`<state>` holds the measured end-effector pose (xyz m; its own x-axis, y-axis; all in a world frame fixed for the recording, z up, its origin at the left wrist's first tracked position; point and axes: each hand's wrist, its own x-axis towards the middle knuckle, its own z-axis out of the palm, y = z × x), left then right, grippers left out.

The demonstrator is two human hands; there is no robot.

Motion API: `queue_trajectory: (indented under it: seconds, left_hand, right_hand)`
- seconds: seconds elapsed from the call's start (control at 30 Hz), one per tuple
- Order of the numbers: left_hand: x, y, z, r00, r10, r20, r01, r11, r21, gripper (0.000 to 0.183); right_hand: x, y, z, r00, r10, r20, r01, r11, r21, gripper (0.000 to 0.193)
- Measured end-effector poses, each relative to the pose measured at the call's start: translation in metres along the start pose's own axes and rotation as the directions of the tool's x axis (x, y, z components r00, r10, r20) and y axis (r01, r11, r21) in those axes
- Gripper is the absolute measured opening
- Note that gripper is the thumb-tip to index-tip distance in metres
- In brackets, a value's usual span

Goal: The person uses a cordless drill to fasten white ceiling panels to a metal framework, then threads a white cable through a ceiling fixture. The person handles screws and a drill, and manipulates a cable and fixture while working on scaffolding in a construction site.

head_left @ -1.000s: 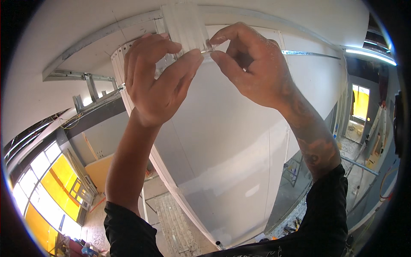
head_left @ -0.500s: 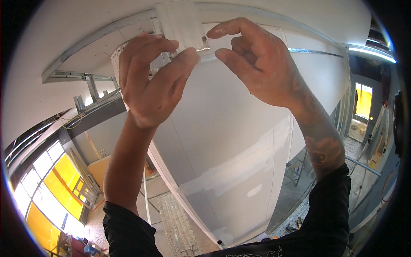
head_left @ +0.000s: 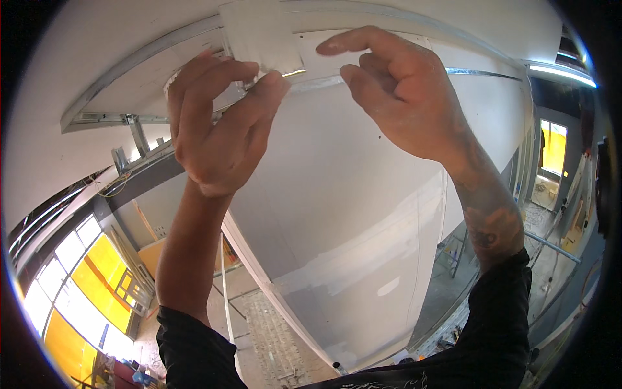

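Observation:
My left hand (head_left: 220, 123) is raised at the upper left, fingers curled and thumb pressed toward them. It grips the lower end of a pale, flat rectangular strip (head_left: 262, 35) with a shiny bottom edge. The strip stands upright against the ceiling area, and its material is unclear. Part of its lower left is hidden behind my fingers. Level with it on the right, my right hand (head_left: 408, 91) is held up, index finger and thumb apart with nothing between them. Its other fingers are bent. The hand is a little away from the strip's right edge.
Behind my hands is a large pale board panel (head_left: 337, 194) with a smeared white patch. A curved metal track (head_left: 139, 71) runs along the ceiling, with short metal studs (head_left: 139, 134) at left. Yellow-covered windows (head_left: 100, 272) are at lower left, and a metal rail (head_left: 551, 246) is at right.
My left hand and the pale strip have shifted left together. My right hand has stayed nearly in place, with its thumb slightly farther right, so the gap to the strip is wider.

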<state>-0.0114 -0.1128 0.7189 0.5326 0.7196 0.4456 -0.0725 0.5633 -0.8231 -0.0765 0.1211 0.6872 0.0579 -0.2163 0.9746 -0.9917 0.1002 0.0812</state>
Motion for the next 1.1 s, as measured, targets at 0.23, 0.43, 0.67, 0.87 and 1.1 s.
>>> queue_trajectory:
  seconds: [0.23,0.43,0.67,0.87,1.1]
  left_hand:
    - [-0.004,0.0,0.002,1.0,-0.022,-0.006,0.022,1.0,0.001,0.03]
    - [-0.004,-0.006,-0.002,1.0,0.008,0.009,-0.008,1.0,0.002,0.032]
    - [0.037,-0.002,-0.038,0.895,-0.006,0.445,-0.01,0.999,0.032,0.027]
    - [0.068,-0.012,-0.046,0.797,-0.039,0.603,0.047,0.999,0.003,0.019]
    - [0.103,-0.012,-0.038,0.547,-0.292,0.785,0.525,0.85,-0.05,0.02]
  right_hand:
    - [-0.001,0.012,-0.003,0.994,-0.104,0.012,0.105,0.989,-0.1,0.015]
    - [0.004,0.006,-0.007,0.993,-0.117,0.032,0.121,0.98,-0.161,0.016]
    - [0.002,0.009,-0.007,0.992,-0.12,0.04,0.124,0.982,-0.143,0.018]
    - [0.004,0.005,-0.006,0.996,-0.077,0.046,0.082,0.99,-0.112,0.017]
    - [0.007,0.01,-0.006,0.984,-0.171,0.041,0.175,0.976,-0.131,0.016]
